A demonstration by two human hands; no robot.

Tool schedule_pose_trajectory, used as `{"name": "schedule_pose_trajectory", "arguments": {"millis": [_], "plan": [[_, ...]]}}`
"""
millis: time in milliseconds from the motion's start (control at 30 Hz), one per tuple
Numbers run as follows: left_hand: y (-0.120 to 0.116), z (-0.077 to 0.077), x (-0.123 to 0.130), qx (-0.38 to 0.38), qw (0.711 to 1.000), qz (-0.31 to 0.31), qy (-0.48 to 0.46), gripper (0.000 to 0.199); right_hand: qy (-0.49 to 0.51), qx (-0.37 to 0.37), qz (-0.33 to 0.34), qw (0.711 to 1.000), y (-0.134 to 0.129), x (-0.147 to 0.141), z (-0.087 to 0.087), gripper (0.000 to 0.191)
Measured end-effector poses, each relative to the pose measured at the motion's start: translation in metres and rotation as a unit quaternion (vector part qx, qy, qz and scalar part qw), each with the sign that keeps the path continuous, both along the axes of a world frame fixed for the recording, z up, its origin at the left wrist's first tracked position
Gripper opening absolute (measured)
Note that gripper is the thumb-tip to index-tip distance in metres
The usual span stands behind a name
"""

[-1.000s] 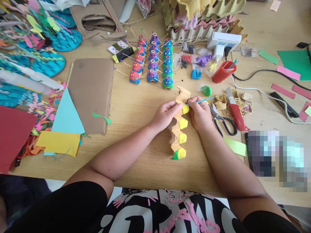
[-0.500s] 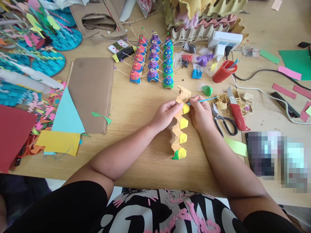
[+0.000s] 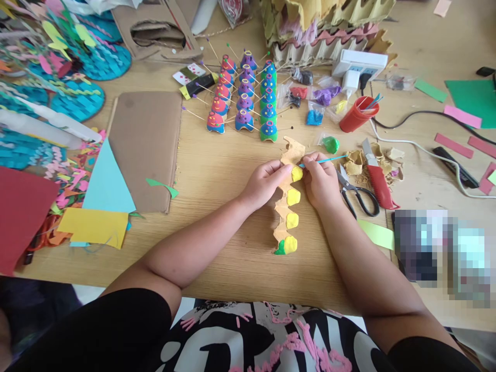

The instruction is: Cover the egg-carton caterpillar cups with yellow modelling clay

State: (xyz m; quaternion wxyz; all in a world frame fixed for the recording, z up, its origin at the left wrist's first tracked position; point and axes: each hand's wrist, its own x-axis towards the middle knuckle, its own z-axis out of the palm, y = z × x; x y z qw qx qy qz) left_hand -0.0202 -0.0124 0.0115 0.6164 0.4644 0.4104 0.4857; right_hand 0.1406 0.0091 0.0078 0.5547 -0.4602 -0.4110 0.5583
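The right hand (image 3: 321, 182) hides part of the slim blue stick (image 3: 332, 159); the left edge crops 1 flat dark-red paper sheet (image 3: 25, 217).

Light-brown, wood-grained counter (image 3: 209, 170) reaching the top of view, soft pale light across it, whitish patch (image 3: 88, 293) below its front edge

A tan zigzag cardboard strip (image 3: 282, 211) bears four yellow clay patches (image 3: 293, 197); a thin blue stick (image 3: 331, 159) points at the farthest.
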Motion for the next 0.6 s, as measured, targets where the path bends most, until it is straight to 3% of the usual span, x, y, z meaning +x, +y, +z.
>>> {"name": "schedule_pose_trajectory", "arguments": {"millis": [367, 600], "plan": [[0.0011, -0.0023, 0.0000, 0.003, 1.000, -0.001, 0.000, 0.044, 0.035, -0.009, -0.005, 0.999, -0.0010, -0.0020, 0.0038, 0.046], [-0.0002, -0.0018, -0.0003, -0.002, 1.000, 0.001, -0.004, 0.041, 0.006, -0.016, 0.009, 1.000, -0.0027, -0.0003, 0.0032, 0.045]]}}
